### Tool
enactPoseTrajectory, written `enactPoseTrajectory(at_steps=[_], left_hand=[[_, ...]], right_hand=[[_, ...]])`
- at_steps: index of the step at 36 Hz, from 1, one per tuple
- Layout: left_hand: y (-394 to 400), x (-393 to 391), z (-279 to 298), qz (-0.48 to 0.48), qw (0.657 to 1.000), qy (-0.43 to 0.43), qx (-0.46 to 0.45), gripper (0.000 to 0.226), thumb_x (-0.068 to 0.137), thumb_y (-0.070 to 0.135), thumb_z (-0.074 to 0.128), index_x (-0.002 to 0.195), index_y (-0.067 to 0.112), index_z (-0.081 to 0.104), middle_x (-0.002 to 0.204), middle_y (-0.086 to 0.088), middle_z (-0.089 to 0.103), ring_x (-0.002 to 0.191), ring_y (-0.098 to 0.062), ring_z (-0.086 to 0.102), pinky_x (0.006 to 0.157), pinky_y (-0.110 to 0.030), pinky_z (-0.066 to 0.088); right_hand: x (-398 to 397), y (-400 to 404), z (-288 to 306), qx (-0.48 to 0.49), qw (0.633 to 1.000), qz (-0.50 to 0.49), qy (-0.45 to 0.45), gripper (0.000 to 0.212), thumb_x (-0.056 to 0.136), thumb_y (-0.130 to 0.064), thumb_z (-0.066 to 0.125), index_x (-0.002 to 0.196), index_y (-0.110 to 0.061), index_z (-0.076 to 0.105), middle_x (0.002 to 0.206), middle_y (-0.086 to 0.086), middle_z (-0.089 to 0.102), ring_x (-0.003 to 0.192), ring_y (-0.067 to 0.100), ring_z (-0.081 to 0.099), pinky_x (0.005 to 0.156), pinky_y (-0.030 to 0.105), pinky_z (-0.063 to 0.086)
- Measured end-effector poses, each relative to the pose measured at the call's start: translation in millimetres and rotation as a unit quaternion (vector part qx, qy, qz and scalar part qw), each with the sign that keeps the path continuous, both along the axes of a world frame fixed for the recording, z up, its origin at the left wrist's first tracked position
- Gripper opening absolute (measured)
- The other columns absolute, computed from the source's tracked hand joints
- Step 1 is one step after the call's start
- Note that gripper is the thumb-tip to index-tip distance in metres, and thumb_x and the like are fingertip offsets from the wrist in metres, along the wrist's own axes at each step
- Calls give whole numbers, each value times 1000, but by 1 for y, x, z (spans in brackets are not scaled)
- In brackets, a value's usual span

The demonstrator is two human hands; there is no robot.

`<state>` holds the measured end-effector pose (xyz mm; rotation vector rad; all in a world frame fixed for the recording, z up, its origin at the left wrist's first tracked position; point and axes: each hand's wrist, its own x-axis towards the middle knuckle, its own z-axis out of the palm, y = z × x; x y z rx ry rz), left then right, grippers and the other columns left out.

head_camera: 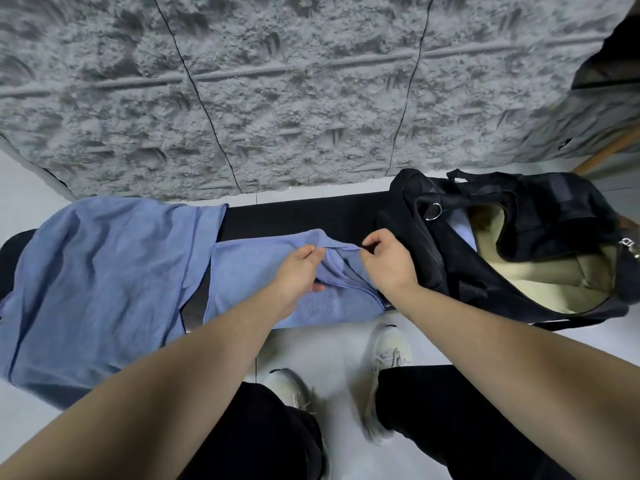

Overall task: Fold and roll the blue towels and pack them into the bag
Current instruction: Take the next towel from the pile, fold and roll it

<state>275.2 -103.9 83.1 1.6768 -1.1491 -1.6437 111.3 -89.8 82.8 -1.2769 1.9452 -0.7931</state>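
Note:
A small blue towel lies on a black bench in the middle of the head view. My left hand pinches its far edge, which is lifted into a fold. My right hand pinches the same edge a little to the right. A larger pile of blue towels covers the bench's left part and hangs over its front. An open black bag with a beige lining stands on the right end, and a strip of blue cloth shows inside it.
A grey rough-textured wall rises right behind the bench. My legs in black trousers and white shoes stand on the pale floor in front. A wooden strip shows at the far right.

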Motion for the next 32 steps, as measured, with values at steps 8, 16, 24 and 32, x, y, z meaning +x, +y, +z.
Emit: enactPoseTrajectory(at_steps=[8, 16, 24, 32], left_hand=[[0, 3, 4, -52, 997, -54, -9, 26, 101, 44, 43, 105, 27, 63, 108, 0, 66, 81, -19, 62, 90, -41, 56], [-2, 1, 10, -104, 991, -68, -39, 27, 101, 40, 46, 82, 23, 53, 81, 5, 53, 73, -12, 49, 71, -29, 54], [-6, 1, 13, -148, 982, -107, -46, 34, 100, 41, 48, 75, 18, 47, 64, 6, 38, 65, -9, 41, 63, -26, 52], [-6, 1, 13, -132, 984, -111, -33, 28, 103, 42, 38, 119, 28, 56, 105, 5, 55, 96, -14, 55, 77, -34, 60]], right_hand=[[15, 6, 4, 15, 1000, -15, 7, 29, 87, -33, 66, 76, -18, 43, 63, -3, 55, 58, 18, 49, 57, 33, 42], [33, -5, 12, 25, 961, -106, -255, 26, 82, -12, 69, 80, -20, 46, 67, 0, 49, 62, 14, 46, 60, 28, 41], [24, -16, 12, 76, 916, -160, -359, 35, 85, -14, 73, 78, -21, 40, 60, -1, 51, 34, 1, 38, 39, 15, 32], [17, -25, 16, 66, 896, -201, -389, 29, 86, -5, 55, 90, -21, 31, 73, 8, 49, 61, 23, 51, 66, 36, 52]])
